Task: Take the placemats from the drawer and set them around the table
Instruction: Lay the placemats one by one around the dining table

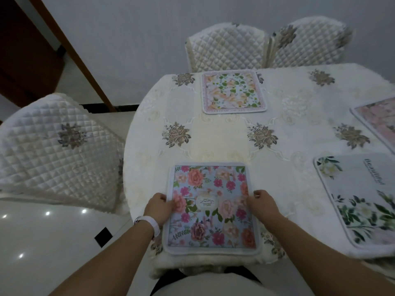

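I see four placemats lying flat on the table (224, 135). The blue mat (210, 207), covered in pink and peach flowers with a white border, sits at the near edge, square to me. The peach mat (234, 91), with green leaves, lies at the far edge, directly opposite. The white mat (361, 201), with green foliage and dark lettering, lies at the right, angled. The pink mat (378, 122) beyond it is cut off by the frame.
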`<state>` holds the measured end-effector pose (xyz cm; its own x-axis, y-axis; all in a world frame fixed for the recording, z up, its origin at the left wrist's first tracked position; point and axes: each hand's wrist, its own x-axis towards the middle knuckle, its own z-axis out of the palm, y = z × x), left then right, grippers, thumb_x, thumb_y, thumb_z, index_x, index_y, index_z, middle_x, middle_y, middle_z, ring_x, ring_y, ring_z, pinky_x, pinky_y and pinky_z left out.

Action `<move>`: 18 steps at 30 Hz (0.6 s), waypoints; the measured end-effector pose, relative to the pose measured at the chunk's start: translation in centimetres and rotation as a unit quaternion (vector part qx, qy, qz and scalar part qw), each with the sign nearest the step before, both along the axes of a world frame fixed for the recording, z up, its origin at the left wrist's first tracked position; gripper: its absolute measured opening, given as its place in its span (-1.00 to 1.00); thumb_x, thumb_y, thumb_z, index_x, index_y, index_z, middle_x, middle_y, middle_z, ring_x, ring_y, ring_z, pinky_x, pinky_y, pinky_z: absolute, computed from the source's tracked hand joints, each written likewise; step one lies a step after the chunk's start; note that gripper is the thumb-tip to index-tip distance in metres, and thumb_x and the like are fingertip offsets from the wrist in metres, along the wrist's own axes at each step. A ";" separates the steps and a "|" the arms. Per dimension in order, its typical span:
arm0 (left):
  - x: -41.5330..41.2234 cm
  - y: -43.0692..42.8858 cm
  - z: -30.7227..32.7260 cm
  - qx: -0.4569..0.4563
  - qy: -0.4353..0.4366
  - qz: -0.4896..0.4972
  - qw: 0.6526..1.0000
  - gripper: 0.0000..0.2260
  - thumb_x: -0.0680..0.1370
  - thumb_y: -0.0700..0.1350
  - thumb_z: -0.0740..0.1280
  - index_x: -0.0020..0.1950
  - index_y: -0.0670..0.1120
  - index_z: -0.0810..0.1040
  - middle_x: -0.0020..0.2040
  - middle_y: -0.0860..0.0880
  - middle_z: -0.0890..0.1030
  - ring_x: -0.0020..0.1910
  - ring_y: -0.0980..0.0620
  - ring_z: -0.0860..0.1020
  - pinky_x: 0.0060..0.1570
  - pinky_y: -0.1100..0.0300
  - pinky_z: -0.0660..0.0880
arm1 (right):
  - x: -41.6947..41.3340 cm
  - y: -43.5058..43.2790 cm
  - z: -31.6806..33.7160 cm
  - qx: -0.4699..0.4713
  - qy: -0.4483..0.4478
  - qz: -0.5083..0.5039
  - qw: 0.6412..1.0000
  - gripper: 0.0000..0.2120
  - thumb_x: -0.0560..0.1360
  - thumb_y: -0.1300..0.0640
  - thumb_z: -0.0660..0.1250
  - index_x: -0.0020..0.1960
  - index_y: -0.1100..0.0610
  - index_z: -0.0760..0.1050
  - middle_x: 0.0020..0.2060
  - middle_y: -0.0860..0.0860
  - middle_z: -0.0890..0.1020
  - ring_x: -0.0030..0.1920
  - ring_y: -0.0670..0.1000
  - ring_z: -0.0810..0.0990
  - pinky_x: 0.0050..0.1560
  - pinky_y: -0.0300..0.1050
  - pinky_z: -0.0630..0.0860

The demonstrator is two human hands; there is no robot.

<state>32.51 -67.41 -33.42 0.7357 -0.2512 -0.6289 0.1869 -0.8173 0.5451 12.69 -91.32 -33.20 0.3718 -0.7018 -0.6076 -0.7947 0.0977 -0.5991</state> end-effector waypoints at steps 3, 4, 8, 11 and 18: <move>-0.1 0.5 0.1 -0.017 0.017 0.015 1.000 -0.90 0.53 -0.11 0.38 -0.05 -0.09 0.50 -0.10 -0.06 0.59 -0.18 0.00 0.56 -0.31 0.17 0.46 | -0.6 -0.3 0.1 0.021 -0.006 -0.003 1.000 -0.61 0.52 0.11 0.36 0.29 0.24 0.42 0.05 0.12 0.52 -0.02 0.07 0.51 -0.06 -0.10 0.41; -0.2 0.7 0.1 -0.029 0.022 0.020 0.999 -0.92 0.53 -0.13 0.38 -0.05 -0.09 0.51 -0.10 -0.07 0.61 -0.18 0.00 0.58 -0.31 0.17 0.48 | -0.7 -0.3 0.1 0.028 -0.008 -0.007 1.000 -0.64 0.52 0.12 0.36 0.26 0.23 0.43 0.02 0.10 0.53 -0.02 0.08 0.52 -0.07 -0.09 0.42; -0.6 1.5 0.2 -0.088 0.046 0.047 0.994 -0.87 0.52 -0.12 0.41 0.03 -0.08 0.54 -0.06 -0.09 0.65 -0.12 -0.09 0.65 -0.13 0.03 0.61 | -1.1 -0.5 -0.4 0.056 -0.008 -0.014 0.998 -0.78 0.50 0.16 0.37 0.06 0.29 0.51 -0.15 0.17 0.61 -0.21 0.11 0.56 -0.21 -0.04 0.51; -1.5 1.7 0.4 -0.116 0.060 0.058 0.990 -0.87 0.54 -0.16 0.39 0.08 -0.07 0.54 -0.03 -0.09 0.66 -0.10 -0.11 0.66 -0.08 -0.02 0.62 | -1.2 -0.2 -0.1 0.073 -0.021 0.003 0.997 -0.81 0.49 0.19 0.36 0.01 0.30 0.50 -0.17 0.17 0.60 -0.25 0.10 0.56 -0.25 -0.02 0.53; -3.4 1.7 1.4 -0.145 0.050 0.122 0.981 -0.88 0.54 -0.22 0.38 0.06 -0.10 0.55 -0.05 -0.11 0.66 -0.16 -0.10 0.66 -0.27 0.10 0.60 | -0.6 0.8 0.6 0.113 -0.079 0.061 0.989 -0.81 0.50 0.15 0.38 0.10 0.10 0.50 -0.06 0.06 0.66 -0.10 0.08 0.67 -0.16 -0.05 0.61</move>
<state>29.09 -65.72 -32.03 0.7342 -0.2549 -0.6292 0.4218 -0.5550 0.7170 12.09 -90.52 -32.59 0.5473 -0.4994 -0.6715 -0.7075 0.1525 -0.6901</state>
